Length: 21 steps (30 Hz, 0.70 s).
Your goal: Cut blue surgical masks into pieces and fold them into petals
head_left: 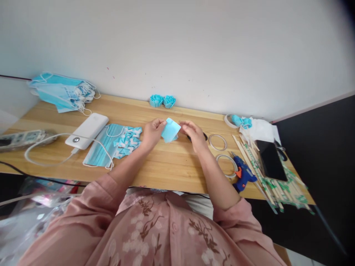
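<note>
My left hand point(152, 132) pinches the left edge of a small light-blue piece of mask fabric point(170, 130), held just above the wooden table point(166, 166). My right hand point(194, 133) has its fingers curled at the piece's right edge, touching it. To the left lie a blue face mask point(101, 149) and a heap of cut blue and white scraps point(128, 141). Two finished blue fabric roses point(162, 101) sit at the table's back edge.
A white power bank point(87, 130) with cable and a power strip point(19, 138) lie at left, a stack of masks point(62, 92) behind. At right are tape rings point(217, 141), a blue glue gun point(243, 174), a black phone point(270, 159) and several wooden sticks point(266, 173).
</note>
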### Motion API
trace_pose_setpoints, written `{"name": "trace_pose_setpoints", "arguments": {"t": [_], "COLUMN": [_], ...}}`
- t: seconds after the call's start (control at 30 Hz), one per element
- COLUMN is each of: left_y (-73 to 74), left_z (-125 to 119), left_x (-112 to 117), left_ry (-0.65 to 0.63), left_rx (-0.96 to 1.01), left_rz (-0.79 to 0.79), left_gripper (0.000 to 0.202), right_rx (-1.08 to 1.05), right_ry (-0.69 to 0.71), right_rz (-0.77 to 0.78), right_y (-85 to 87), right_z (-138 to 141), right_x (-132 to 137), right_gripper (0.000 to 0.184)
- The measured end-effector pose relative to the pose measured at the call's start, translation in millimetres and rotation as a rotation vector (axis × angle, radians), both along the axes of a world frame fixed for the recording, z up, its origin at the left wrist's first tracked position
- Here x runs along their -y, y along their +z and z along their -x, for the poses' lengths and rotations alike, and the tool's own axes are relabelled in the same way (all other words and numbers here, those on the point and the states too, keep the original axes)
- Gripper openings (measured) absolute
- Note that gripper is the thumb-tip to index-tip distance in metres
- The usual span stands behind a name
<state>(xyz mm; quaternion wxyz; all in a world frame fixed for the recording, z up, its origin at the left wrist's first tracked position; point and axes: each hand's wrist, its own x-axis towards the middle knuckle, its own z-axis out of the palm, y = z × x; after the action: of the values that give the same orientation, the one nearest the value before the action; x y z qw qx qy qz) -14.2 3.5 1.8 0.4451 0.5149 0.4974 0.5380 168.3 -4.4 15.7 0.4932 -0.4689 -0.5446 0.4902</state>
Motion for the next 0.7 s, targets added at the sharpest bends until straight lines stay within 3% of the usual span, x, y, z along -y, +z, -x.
{"name": "trace_pose_setpoints", "arguments": {"t": [0.17,0.33,0.53,0.63,0.7], "left_y": [-0.7,0.8,-1.4,-2.1,-1.1], "left_z": [-4,-10,-9,-6,-4], "left_x": [5,12,9,5,4], "left_ry": [-0.107,-0.183,-0.246,-0.191,-0.181], "left_rx": [-0.194,-0.299,-0.053,0.078,0.119], "left_rz": [-0.063,-0.162,-0.011,0.058,0.084], "left_gripper": [0.02,0.02,0.024,0.03,0.032], "right_rx": [0.063,0.287,0.132,0.088,0.148], "right_ry": [0.046,-0.005,-0.193,-0.178,-0.138], "right_rz": [-0.117,-0.203,-0.136,-0.079,-0.12], "right_y": [5.8,0.2,-9.4,-12.0,-9.3], "right_z": [-5,3,2,-2,-5], "right_x": [1,6,-2,-6,-6], "right_gripper": [0.051,0.025,0.025,0.028,0.026]}}
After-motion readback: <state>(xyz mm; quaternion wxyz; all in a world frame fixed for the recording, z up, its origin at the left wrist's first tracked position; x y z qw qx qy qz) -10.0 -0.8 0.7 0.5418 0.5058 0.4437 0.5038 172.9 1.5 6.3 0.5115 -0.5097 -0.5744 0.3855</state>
